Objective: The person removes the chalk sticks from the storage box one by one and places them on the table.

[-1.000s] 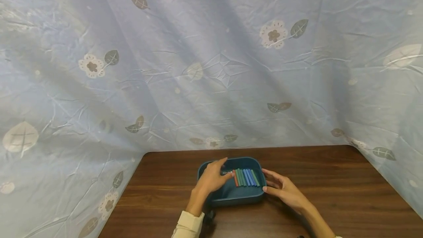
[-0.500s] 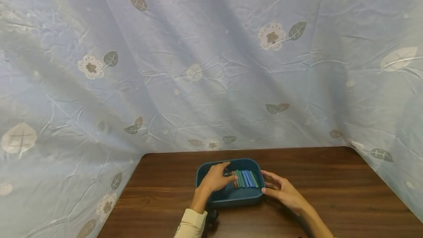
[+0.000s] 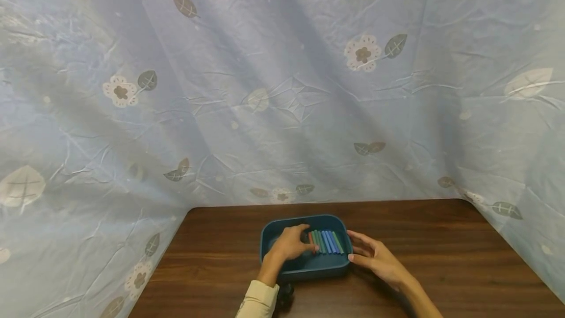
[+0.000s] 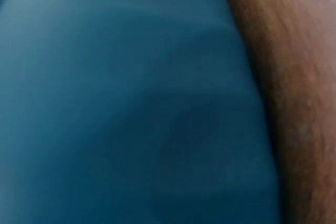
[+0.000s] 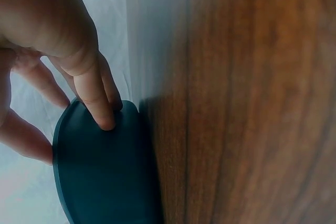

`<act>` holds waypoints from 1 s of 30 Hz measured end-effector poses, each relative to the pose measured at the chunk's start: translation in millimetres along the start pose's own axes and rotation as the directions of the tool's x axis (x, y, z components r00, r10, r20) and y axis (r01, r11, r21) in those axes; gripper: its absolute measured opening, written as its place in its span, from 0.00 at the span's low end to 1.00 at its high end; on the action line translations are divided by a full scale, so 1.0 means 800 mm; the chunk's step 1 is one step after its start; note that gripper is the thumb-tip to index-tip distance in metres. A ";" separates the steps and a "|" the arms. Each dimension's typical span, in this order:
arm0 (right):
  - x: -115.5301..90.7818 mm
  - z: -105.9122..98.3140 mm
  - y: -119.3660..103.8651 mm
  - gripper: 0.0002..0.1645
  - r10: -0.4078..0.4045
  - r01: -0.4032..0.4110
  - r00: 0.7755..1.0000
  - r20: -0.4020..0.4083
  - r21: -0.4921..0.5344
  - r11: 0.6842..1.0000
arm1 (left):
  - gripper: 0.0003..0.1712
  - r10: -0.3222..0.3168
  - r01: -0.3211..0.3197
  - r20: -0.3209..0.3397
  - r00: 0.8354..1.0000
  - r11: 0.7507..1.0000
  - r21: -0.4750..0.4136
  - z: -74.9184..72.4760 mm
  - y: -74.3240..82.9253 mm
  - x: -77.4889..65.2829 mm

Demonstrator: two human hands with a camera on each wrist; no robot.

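Note:
A dark blue rectangular tray (image 3: pixel 291 273) stands on the table in the head view. On its right half lies a row of chalk-like coloured sticks (image 3: pixel 327 242): red at the left end, then green, blue and green. My left hand (image 3: pixel 287 245) reaches into the tray, thumb tip at the near end of the red stick (image 3: pixel 311 237) and forefinger by its far end. The other left fingers are hidden. My right hand (image 3: pixel 379 261) touches the tray's right end, its fingertips (image 5: pixel 106 123) against the outer wall in the right wrist view. The left wrist view shows mostly blurred blue surface.
The dark wooden table (image 3: pixel 441 244) extends on both sides of the tray. Behind and beside it hangs a pale blue curtain (image 3: pixel 265 151) with leaf and flower prints. A black object (image 3: pixel 285 294) sits below my left wrist, by my cream sleeve (image 3: pixel 258 298).
My left hand has moved slightly nearer and rightward, its thumb sliding from beside the red stick's far part to its near end. My right hand stays at the tray's end.

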State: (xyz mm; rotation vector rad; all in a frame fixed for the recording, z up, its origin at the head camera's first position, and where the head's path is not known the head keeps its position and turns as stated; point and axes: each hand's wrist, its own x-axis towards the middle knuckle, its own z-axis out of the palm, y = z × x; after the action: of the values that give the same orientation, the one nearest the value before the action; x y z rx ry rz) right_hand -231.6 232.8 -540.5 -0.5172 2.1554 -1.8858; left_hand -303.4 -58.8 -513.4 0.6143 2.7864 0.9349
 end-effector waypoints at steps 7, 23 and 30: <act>-0.001 0.002 0.002 0.45 0.002 -0.002 1.000 -0.003 0.001 1.000 | 0.46 0.010 -0.011 0.015 1.000 0.999 0.040 0.008 -0.007 0.010; 0.000 0.003 -0.002 0.46 0.011 -0.011 1.000 -0.014 -0.002 1.000 | 0.45 0.022 -0.024 0.019 1.000 0.996 0.087 0.009 -0.010 0.012; 0.000 0.004 -0.002 0.46 0.011 -0.011 1.000 -0.012 0.005 1.000 | 0.48 0.035 -0.034 -0.005 0.999 0.996 0.079 0.027 -0.038 0.028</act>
State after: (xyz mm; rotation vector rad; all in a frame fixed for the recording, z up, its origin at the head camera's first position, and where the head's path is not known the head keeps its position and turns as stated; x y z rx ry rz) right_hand -230.2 229.8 -539.6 -0.4932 2.1565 -1.8928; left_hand -328.0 -59.3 -549.0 0.6737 2.8386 0.8379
